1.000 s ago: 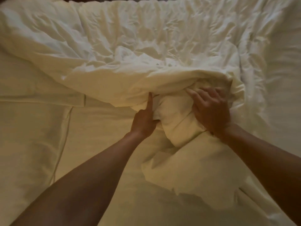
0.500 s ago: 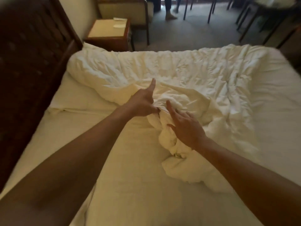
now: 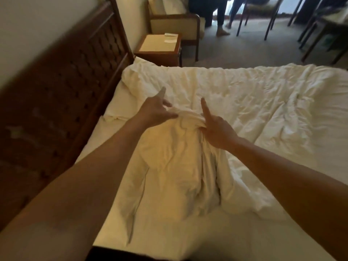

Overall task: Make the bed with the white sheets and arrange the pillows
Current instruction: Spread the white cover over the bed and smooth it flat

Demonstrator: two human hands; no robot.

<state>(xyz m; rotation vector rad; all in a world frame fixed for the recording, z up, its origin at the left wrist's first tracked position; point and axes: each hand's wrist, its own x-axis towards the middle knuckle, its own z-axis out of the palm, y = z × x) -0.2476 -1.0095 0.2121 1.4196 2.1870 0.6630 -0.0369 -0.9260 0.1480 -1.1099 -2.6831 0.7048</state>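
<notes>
Downward view across a bed [image 3: 160,236] with a dark carved wooden headboard [image 3: 56,113]. Right against the headboard, a bare band of fitted sheet [image 3: 111,110]; farther from the headboard, a crumpled white duvet [image 3: 254,110] covering most of the mattress, with one edge gathered into a raised ridge. Left hand [image 3: 156,112] on the headboard side of that ridge, pinching a fold between thumb and curled fingers, forefinger pointing straight out. Right hand [image 3: 216,130] on the side away from the headboard, lower fingers curled into the same bunched edge, forefinger also raised. No pillows visible anywhere near the headboard. Likely step: freeing the duvet's top edge for spreading. For a clean result, keep both grips firm, slide the hands apart along the hem toward its corners, lift and shake to loosen the creases, then lay the edge straight and parallel to the headboard before smoothing away from it.
</notes>
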